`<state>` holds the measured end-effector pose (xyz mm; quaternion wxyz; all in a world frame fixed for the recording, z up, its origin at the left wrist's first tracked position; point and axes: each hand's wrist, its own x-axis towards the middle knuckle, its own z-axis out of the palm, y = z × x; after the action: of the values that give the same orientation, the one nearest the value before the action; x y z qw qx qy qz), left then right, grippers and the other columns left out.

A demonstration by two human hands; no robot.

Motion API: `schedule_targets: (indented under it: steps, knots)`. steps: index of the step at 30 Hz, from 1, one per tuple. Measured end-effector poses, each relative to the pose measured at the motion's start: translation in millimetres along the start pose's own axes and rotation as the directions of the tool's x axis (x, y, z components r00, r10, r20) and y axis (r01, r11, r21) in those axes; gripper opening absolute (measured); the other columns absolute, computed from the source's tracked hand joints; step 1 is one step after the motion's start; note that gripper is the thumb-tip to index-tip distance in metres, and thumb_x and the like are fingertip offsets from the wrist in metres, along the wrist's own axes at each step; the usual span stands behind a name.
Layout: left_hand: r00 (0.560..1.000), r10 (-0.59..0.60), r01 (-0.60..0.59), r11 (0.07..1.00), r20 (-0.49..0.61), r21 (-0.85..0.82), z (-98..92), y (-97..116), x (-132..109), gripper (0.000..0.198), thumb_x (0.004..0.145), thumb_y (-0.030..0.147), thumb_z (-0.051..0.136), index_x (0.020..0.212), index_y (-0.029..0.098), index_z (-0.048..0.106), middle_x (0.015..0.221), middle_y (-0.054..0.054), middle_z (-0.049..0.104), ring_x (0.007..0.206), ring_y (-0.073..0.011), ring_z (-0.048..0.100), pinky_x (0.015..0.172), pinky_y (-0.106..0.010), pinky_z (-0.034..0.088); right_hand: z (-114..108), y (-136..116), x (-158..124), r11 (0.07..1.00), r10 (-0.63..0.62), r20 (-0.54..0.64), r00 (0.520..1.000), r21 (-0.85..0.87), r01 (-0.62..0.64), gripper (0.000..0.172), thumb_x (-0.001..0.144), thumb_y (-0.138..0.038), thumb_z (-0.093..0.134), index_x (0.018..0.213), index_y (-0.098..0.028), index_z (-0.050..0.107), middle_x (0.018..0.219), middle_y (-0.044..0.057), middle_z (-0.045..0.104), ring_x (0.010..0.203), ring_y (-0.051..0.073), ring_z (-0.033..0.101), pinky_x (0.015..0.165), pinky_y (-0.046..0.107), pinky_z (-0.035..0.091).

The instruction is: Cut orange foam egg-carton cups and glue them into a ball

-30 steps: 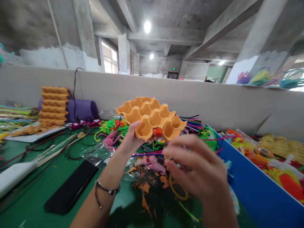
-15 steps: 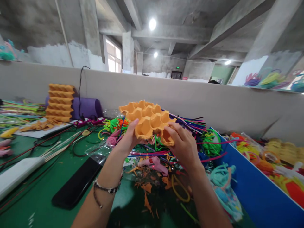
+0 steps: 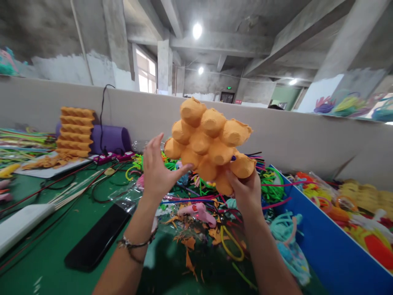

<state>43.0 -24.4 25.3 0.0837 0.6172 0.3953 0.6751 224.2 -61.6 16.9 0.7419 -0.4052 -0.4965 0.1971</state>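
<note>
An orange piece of egg carton [image 3: 201,143], torn along its edges, is held up above the table with its rounded bumps facing me. My right hand [image 3: 247,192] grips its lower right corner, the thumb in front and the other fingers hidden behind. At its left edge is my left hand [image 3: 158,168], fingers spread and raised, the thumb tip by the lower bumps; whether it touches the carton I cannot tell. Below the hands, a pink glue gun [image 3: 198,213] lies among orange scraps [image 3: 188,242].
A black phone-like slab [image 3: 98,237] lies on the green table [image 3: 39,229] at left. Farther back, an egg tray [image 3: 76,131] leans near a purple roll [image 3: 112,137]. A blue-walled box [image 3: 325,233] of colourful pieces stands at right. Pipe cleaners [image 3: 276,182] clutter the middle.
The egg carton has been raised and turned from its hollow side to its bumpy side. My left hand has let go and opened, while my right hand has kept its grip.
</note>
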Motion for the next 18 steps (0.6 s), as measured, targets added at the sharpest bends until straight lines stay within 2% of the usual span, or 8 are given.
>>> schedule_targets:
  steps: [2,4,6,9,11,15,18]
  knots:
    - [0.978,-0.091,0.125,0.976,0.188,-0.178,-12.1,-2,5,0.08,0.052,0.054,0.072,0.119,0.019,0.043,0.124,-0.012,0.047,0.119,-0.0335,0.038,0.102,-0.045,0.027,-5,1,2,0.998,0.048,0.097,0.994,0.027,-0.051,0.042,0.058,-0.031,0.07,0.094,-0.02,0.05,0.081,0.001,0.064,0.072,0.019,0.063,0.065,0.034,0.054]
    - [0.92,-0.132,0.266,0.902,0.369,-0.341,-22.9,-3,8,0.078,0.057,0.059,0.066,0.118,0.017,0.044,0.118,-0.014,0.053,0.112,-0.0328,0.047,0.094,-0.041,0.038,-9,3,5,0.998,0.051,0.155,0.987,0.032,-0.057,0.044,0.058,-0.03,0.07,0.096,-0.021,0.049,0.085,0.001,0.063,0.075,0.018,0.062,0.066,0.032,0.054]
    - [0.888,-0.149,0.339,0.851,0.436,-0.4,-29.3,-3,10,0.076,0.058,0.057,0.067,0.118,0.016,0.044,0.111,-0.013,0.058,0.105,-0.031,0.053,0.085,-0.036,0.045,-11,3,8,1.0,0.028,0.204,0.979,0.001,-0.029,0.043,0.058,-0.028,0.069,0.095,-0.021,0.048,0.085,0.0,0.061,0.075,0.016,0.06,0.066,0.029,0.052]
    - [0.886,-0.202,0.37,0.85,0.417,-0.374,-29.0,-2,9,0.066,0.056,0.045,0.073,0.112,0.018,0.049,0.106,-0.011,0.061,0.101,-0.0289,0.056,0.078,-0.031,0.049,-10,4,10,0.995,-0.023,0.254,0.967,-0.092,0.047,0.04,0.056,-0.024,0.067,0.09,-0.021,0.047,0.08,-0.001,0.059,0.07,0.014,0.058,0.063,0.027,0.051]
    - [0.891,-0.23,0.378,0.854,0.392,-0.358,-24.5,-1,8,0.058,0.056,0.042,0.073,0.105,0.018,0.054,0.105,-0.009,0.062,0.1,-0.0283,0.056,0.076,-0.03,0.05,-6,4,9,0.985,-0.062,0.233,0.971,-0.14,0.097,0.038,0.055,-0.022,0.066,0.087,-0.02,0.047,0.077,-0.002,0.058,0.066,0.013,0.056,0.06,0.025,0.05]
    - [0.944,-0.204,0.296,0.871,0.261,-0.391,-15.0,-2,5,0.044,0.061,0.04,0.07,0.096,0.018,0.057,0.099,-0.006,0.064,0.094,-0.0249,0.058,0.074,-0.028,0.049,1,3,3,0.986,-0.109,0.184,0.977,-0.105,0.13,0.032,0.06,-0.027,0.065,0.087,-0.02,0.049,0.08,0.001,0.061,0.069,0.016,0.058,0.06,0.028,0.05]
    - [0.951,-0.214,0.293,0.861,0.225,-0.417,-11.6,-9,6,0.036,0.063,0.039,0.067,0.089,0.017,0.057,0.089,-0.005,0.066,0.087,-0.0234,0.059,0.069,-0.027,0.049,1,0,-1,0.981,-0.137,0.139,0.981,-0.118,0.153,0.031,0.062,-0.028,0.066,0.087,-0.02,0.051,0.079,0.002,0.062,0.07,0.017,0.059,0.061,0.029,0.05]
